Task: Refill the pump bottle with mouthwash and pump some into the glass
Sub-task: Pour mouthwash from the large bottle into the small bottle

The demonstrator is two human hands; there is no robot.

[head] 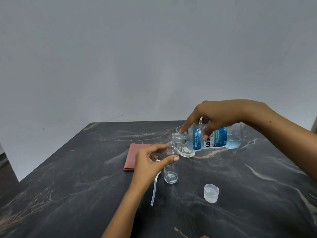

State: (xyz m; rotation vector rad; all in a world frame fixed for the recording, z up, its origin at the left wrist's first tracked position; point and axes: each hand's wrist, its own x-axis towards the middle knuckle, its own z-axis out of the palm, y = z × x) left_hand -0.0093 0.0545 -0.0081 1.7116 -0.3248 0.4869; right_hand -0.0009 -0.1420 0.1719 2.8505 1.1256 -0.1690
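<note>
A small clear pump bottle (170,170) stands upright on the dark marble table (85,169) with its top off. My left hand (151,162) grips it around the upper part. My right hand (217,115) holds the mouthwash bottle (216,139) tipped on its side, its open neck right above the small bottle's mouth. Blue liquid lies in the tipped bottle. A little clear liquid shows at the bottom of the small bottle. A clear glass (186,152) stands just behind, partly hidden by the mouthwash bottle. The white pump head with its tube (154,189) lies on the table under my left hand.
The mouthwash cap (211,193) lies at the front right of the small bottle. A folded pink cloth (133,156) lies to the left, partly behind my left hand. A grey wall rises behind the table's far edge.
</note>
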